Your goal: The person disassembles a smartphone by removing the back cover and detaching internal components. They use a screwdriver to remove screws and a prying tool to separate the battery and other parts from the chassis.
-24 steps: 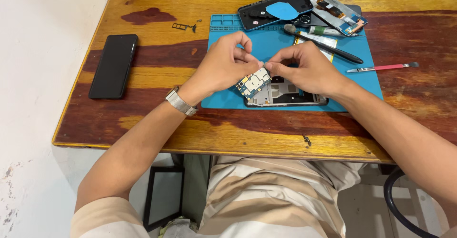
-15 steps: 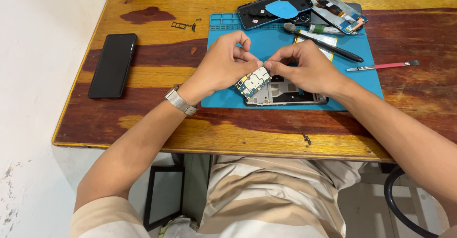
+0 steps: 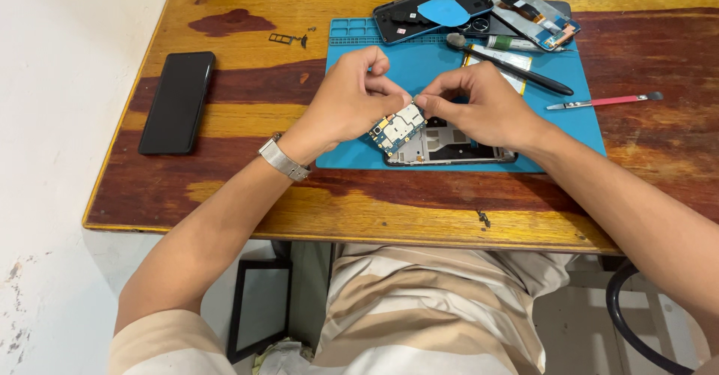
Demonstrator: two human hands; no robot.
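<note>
My left hand [image 3: 352, 101] and my right hand [image 3: 479, 105] meet over a blue repair mat [image 3: 569, 124]. Together they pinch a small blue circuit board [image 3: 397, 128] with metal shields, tilted up off an opened phone frame [image 3: 449, 146] that lies on the mat's near edge. The fingertips of both hands touch at the board's top corner. A metal watch [image 3: 283, 159] sits on my left wrist.
On the wooden table [image 3: 225, 195], a black phone [image 3: 178, 101] lies at the left. At the back of the mat are a phone back cover with a blue pick [image 3: 442, 8], a screen part [image 3: 532, 11], a black screwdriver [image 3: 517, 64], and red tweezers [image 3: 599, 102]. A SIM tray [image 3: 283, 39] lies nearby.
Both hands have kept their grip on the board; it is tilted very slightly differently. Nothing else on the table has moved.
</note>
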